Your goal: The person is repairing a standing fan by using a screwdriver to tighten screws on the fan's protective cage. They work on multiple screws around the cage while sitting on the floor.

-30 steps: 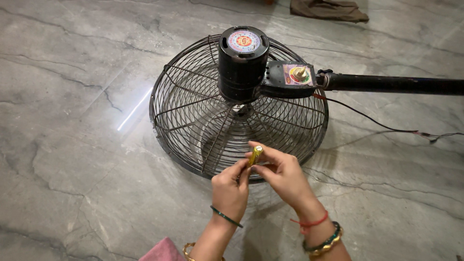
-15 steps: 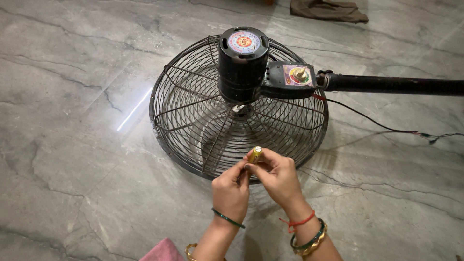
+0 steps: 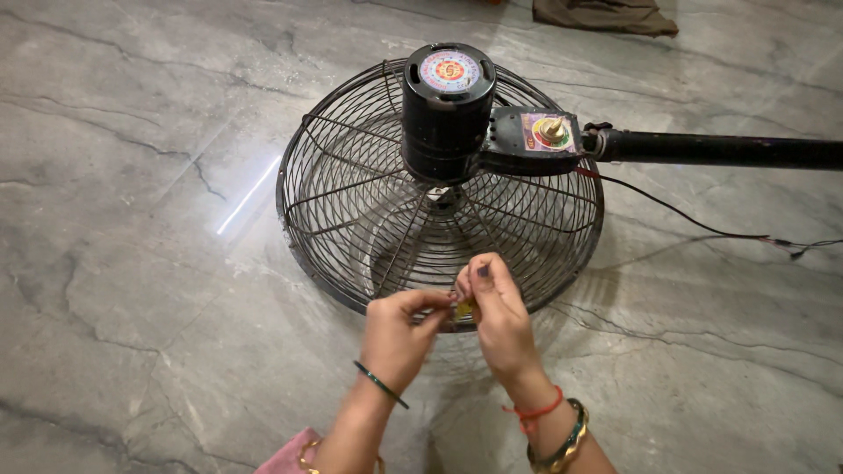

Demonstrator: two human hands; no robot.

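A black pedestal fan lies face down on the marble floor, its round wire cage [image 3: 351, 202] towards me and its black motor housing [image 3: 448, 114] pointing up. My left hand [image 3: 395, 338] and my right hand [image 3: 496, 312] meet at the cage's near rim. Between their fingertips is a small yellow part [image 3: 464, 307], mostly hidden by the fingers. Both hands pinch it right at the rim wire.
The fan's control box with a brass knob [image 3: 549, 132] joins a black pole [image 3: 720, 149] running off to the right. A thin cable [image 3: 702, 224] trails over the floor at right. A brown cloth [image 3: 606, 13] lies at the far edge.
Both hands have come down a little with the yellow part, from just above the rim to the rim itself. My right hand now covers more of the part.
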